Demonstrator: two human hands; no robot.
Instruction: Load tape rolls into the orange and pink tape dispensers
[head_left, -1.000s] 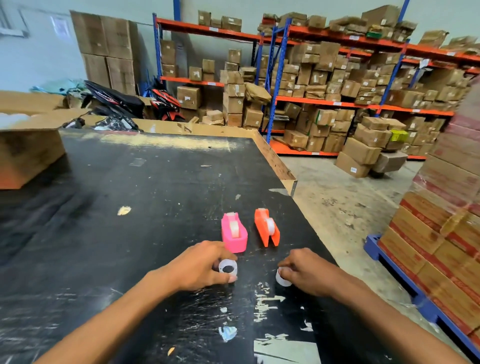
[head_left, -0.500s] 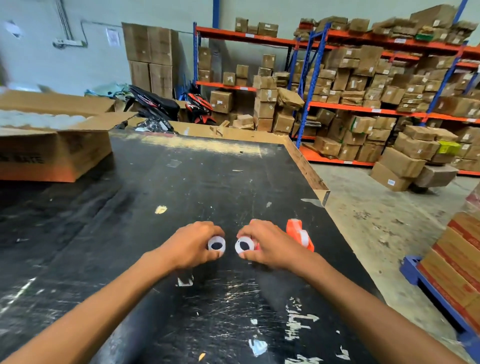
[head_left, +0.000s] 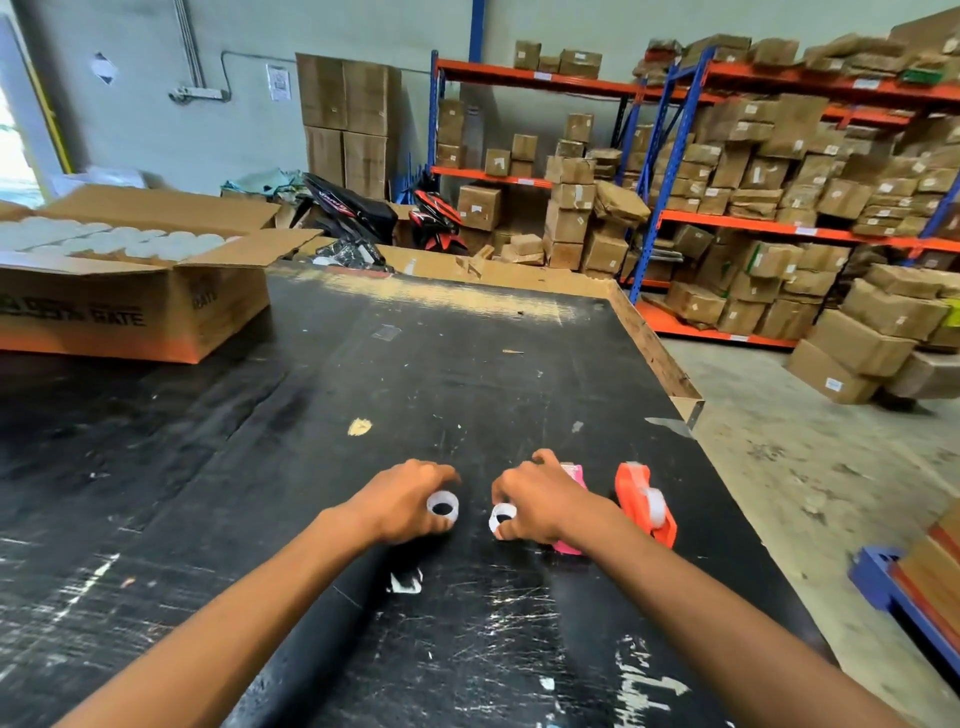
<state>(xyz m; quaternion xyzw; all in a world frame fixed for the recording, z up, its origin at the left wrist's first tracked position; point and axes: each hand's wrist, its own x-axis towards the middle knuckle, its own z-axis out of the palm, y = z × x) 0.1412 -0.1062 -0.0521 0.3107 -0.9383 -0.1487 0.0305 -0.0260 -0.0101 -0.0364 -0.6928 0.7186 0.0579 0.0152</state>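
Left hand (head_left: 402, 501) palm-down, fingers curled round small clear tape roll (head_left: 443, 505); right hand (head_left: 540, 501) likewise grips second clear roll (head_left: 502, 518), over pink plastic dispenser (head_left: 569, 545).

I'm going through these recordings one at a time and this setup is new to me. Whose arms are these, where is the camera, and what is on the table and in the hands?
There is no machine here: a person works with bare hands, and one wide-angle camera on their head looks forward and down, so the arms reach in from the bottom edge. The left hand holds a small white tape roll; the right hand holds a second white roll. Each grip is closed on its roll, low over the black table. Just beyond the right hand sits the pink dispenser, mostly hidden, and to its right the orange dispenser, which already shows a roll inside. An open cardboard box stands at the far left, with warehouse shelving behind.
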